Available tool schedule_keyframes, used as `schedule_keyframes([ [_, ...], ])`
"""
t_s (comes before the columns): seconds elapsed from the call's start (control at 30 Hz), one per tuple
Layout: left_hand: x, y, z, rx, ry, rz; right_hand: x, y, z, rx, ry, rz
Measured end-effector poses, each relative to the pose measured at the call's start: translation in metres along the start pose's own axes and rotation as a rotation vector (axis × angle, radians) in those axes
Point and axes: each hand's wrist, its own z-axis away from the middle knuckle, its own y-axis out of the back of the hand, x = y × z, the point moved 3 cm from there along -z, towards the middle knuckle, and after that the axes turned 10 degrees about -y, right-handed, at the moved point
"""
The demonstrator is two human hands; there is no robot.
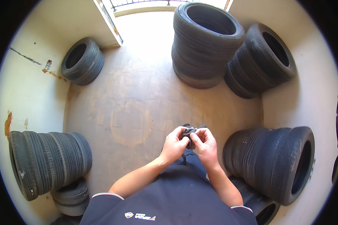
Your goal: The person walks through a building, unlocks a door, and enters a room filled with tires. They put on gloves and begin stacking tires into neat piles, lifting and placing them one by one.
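Both my hands meet in front of my chest, above the floor. My left hand (pixel 173 145) and my right hand (pixel 205 144) pinch a small dark grey piece of fabric (pixel 189 131), which looks like a glove or cloth, bunched between the fingers. Only its upper edge and a fold show; the rest is hidden by my fingers. My forearms rise from the lower edge over my dark blue shirt.
Brown tiled floor (pixel 131 101) lies ahead. Tyres stand around it: a row leaning at the left wall (pixel 49 161), one tyre at the far left (pixel 82 61), a stack at the back (pixel 204 45), leaning tyres beside it (pixel 263 60), and a row at my right (pixel 278 161). A bright doorway (pixel 146 22) opens at the back.
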Motion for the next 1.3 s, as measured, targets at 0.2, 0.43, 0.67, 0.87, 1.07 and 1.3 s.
schedule_keyframes([
  [0.2, -0.005, 0.006, -0.093, 0.21, 0.158, 0.091, -0.039, -0.004, -0.1, -0.12, -0.012, 0.049],
  [0.43, -0.004, -0.009, -0.179, 0.419, -0.061, -0.258, -0.058, -0.007, -0.183, 0.008, -0.093, 0.455],
  [0.67, -0.002, -0.008, -0.239, 0.264, -0.322, -0.792, -0.055, 0.003, -0.234, -0.074, 0.095, 0.319],
  [0.87, -0.014, 0.006, -0.266, -0.186, -0.457, -0.891, -0.037, 0.032, -0.267, 0.14, -0.359, 0.399],
  [1.07, -0.038, 0.045, -0.288, -0.392, -0.292, -1.027, -0.032, 0.028, -0.296, 0.439, -0.541, 0.391],
  [1.3, -0.055, 0.091, -0.313, -0.363, -0.03, -1.053, -0.042, -0.042, -0.293, -0.145, -0.9, -0.532],
])
